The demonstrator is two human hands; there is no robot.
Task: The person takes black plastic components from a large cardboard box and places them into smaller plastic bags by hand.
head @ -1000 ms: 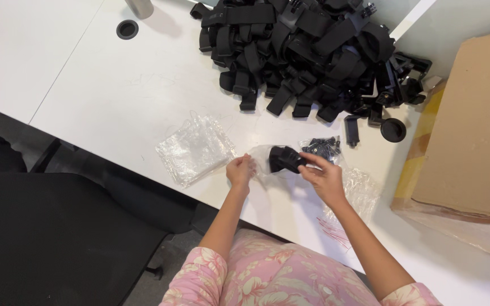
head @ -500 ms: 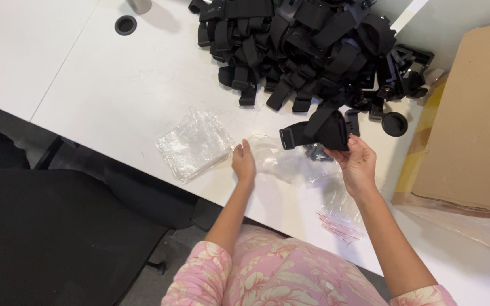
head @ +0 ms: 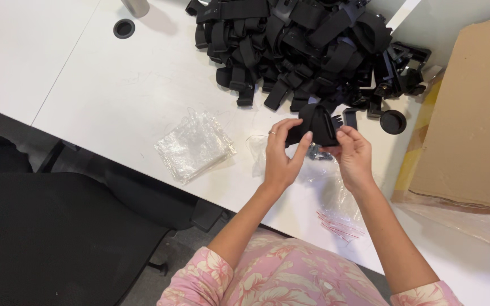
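Note:
Both my hands hold a folded black strap [head: 316, 122] above the white table [head: 120, 96]. My left hand [head: 283, 156] grips its left end with the fingers curled over it. My right hand [head: 353, 156] pinches its right side. Under the hands lies an empty clear plastic bag [head: 265, 148] and a small bag of black screws [head: 316, 152], mostly hidden. A large heap of black straps and mounts [head: 307, 45] lies just beyond the held strap.
A stack of clear plastic bags [head: 194, 146] lies to the left near the table edge. A round black cap [head: 393, 122] and a cardboard box [head: 472, 119] are on the right. Red-edged bag strips [head: 340, 224] lie near me. A black chair [head: 46, 238] stands at lower left.
My right hand pulled the black strap out of the clear bag and raised it. My left hand let go of the bag and came up to grip the strap's left end.

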